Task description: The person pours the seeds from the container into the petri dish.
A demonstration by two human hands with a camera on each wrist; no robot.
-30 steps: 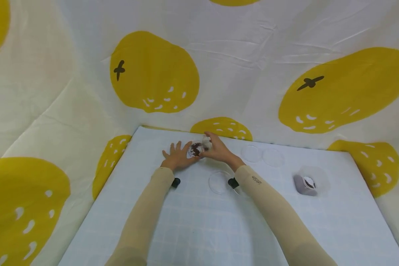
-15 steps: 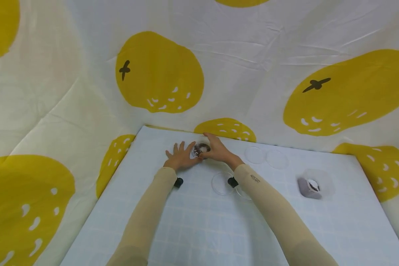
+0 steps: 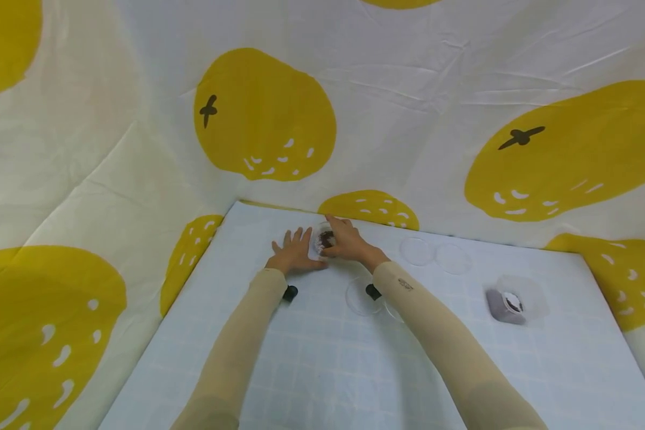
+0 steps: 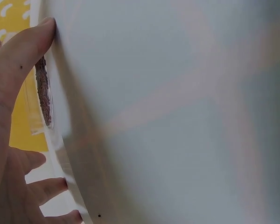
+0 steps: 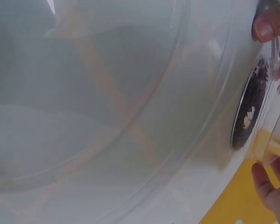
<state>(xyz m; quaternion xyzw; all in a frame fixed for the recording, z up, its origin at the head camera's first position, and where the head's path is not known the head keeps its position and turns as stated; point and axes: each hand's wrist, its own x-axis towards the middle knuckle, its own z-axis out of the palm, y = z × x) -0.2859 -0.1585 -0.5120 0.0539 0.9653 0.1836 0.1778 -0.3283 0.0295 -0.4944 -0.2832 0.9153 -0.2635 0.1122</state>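
A round clear plastic dish (image 3: 317, 242) with a dark brown crumbly layer and some white bits stands near the table's back edge, partly hidden by my right hand (image 3: 349, 242). That hand curls its thumb and fingers round a clear plastic piece over the dish. In the right wrist view the dark layer (image 5: 248, 112) lies below clear walls (image 5: 270, 135), and fingertips (image 5: 259, 170) meet the rim. My left hand (image 3: 292, 254) lies on the table with fingers spread, beside the dish. Its thumb (image 4: 35, 39) lies across part of the dish in the left wrist view.
Clear round discs lie on the table: one (image 3: 349, 304) by the right wrist, another (image 3: 416, 251) and a third (image 3: 454, 259) farther back. A greyish container (image 3: 500, 307) holding white and dark stuff stands at the right. Lemon-patterned cloth (image 3: 398, 131) hangs behind.
The clear piece in my right hand, tilted beside the dish a second ago, has come down over it. My left hand stays spread beside the dish. The head view has shifted slightly.
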